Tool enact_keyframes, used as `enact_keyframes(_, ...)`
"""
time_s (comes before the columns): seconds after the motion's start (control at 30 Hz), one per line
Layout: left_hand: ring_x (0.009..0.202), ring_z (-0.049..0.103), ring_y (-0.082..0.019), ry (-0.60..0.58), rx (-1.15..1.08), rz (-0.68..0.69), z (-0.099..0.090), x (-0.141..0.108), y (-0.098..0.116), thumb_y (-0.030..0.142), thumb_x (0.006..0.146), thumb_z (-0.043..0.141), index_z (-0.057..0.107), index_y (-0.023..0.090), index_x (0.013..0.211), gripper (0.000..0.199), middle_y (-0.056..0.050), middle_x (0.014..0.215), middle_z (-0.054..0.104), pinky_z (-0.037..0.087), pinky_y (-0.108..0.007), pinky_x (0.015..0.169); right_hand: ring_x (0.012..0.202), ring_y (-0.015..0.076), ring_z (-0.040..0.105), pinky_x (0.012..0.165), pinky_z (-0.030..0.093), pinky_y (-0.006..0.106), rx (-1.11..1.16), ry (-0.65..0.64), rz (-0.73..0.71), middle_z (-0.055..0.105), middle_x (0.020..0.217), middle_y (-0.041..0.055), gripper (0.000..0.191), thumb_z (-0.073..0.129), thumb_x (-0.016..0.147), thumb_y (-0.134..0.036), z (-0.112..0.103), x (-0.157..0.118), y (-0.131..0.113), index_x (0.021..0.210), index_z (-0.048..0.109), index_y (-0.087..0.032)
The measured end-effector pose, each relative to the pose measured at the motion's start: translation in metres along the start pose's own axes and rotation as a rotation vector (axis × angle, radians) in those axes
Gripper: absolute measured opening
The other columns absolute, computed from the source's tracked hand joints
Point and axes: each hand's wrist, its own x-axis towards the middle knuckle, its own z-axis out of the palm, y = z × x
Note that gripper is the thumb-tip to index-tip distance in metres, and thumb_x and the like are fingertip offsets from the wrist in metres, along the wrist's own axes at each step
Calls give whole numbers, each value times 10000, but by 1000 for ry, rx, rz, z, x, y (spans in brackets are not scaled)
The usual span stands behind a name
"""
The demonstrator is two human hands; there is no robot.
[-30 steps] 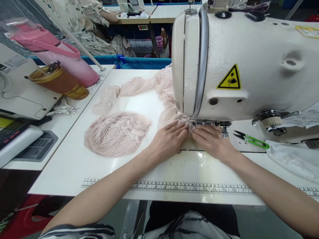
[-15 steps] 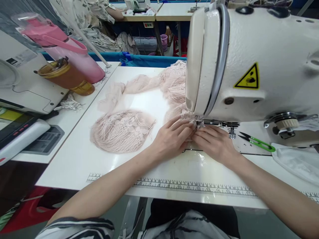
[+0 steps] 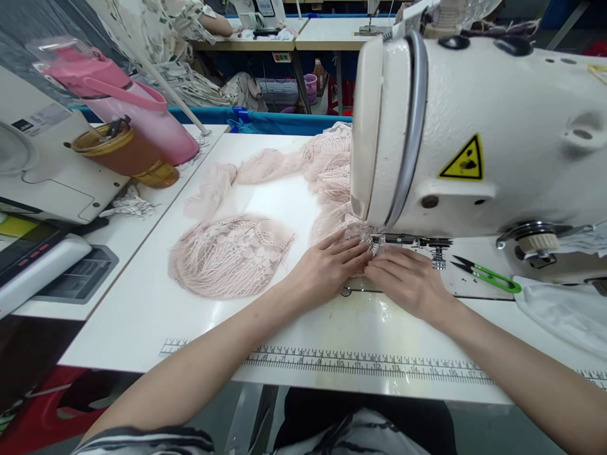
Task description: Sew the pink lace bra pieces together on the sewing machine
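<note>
Pink lace fabric [image 3: 332,170] runs from the back of the table down to the needle area of a white sewing machine [image 3: 516,126]. My left hand [image 3: 327,265] lies on the lace just left of the presser foot [image 3: 375,243], its fingers slightly apart and pressing the cloth flat. Right of the foot, my right hand [image 3: 405,278] rests with its fingers close together at the fabric's edge; the fingertips are partly hidden. An oval pink lace piece [image 3: 232,256] lies to the left, joined to the rest by a thin sheer strip.
Green thread snips [image 3: 493,277] and white cloth [image 3: 564,309] lie on the right. A pink bottle [image 3: 142,114] and brown cup [image 3: 128,155] stand back left. A ruler strip [image 3: 332,360] runs along the front edge. Another person's arm [image 3: 215,24] shows behind.
The camera view has tilted up slightly, so the scene sits lower. My left hand's fingers are flatter and more outstretched; my right hand stays by the presser foot.
</note>
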Motion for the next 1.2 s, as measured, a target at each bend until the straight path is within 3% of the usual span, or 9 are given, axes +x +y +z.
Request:
enact_keyframes(0.43,1251,547,-215,5,70,-43,0,2,3,182,974,399,591,121,1276,363,-70,1304,601,398,-417,1123,835,101,611,828,503,263,-70,55,-66,709,846,-18,268,465,893,-16,2,5,0,851,661,-194)
enact_keyframes(0.57,1225,570,-227,34,123,-52,1,3,8,240,978,425,593,115,1274,363,-76,1289,613,423,-418,1099,890,99,596,830,465,258,-64,5,-28,701,872,-28,281,444,898,-7,0,3,2,839,637,-202)
enact_keyframes(0.7,1204,586,-233,36,149,-62,1,3,12,244,974,421,596,116,1274,370,-79,1284,619,432,-427,1086,850,100,589,747,430,251,-69,-12,-29,692,849,-23,256,458,903,-21,-4,3,4,813,627,-191)
enact_keyframes(0.9,1221,572,-229,9,141,-77,2,3,16,232,966,402,579,117,1294,390,-85,1310,601,404,-423,1108,757,73,577,535,275,268,-159,89,8,688,795,-46,218,501,882,-49,-15,6,3,760,620,-185)
enact_keyframes(1.2,1201,587,-252,31,143,-69,2,4,17,221,964,411,586,103,1279,379,-104,1299,607,451,-444,1077,671,67,570,567,290,281,-219,34,62,700,847,-60,250,470,867,-13,-12,1,8,795,627,-194)
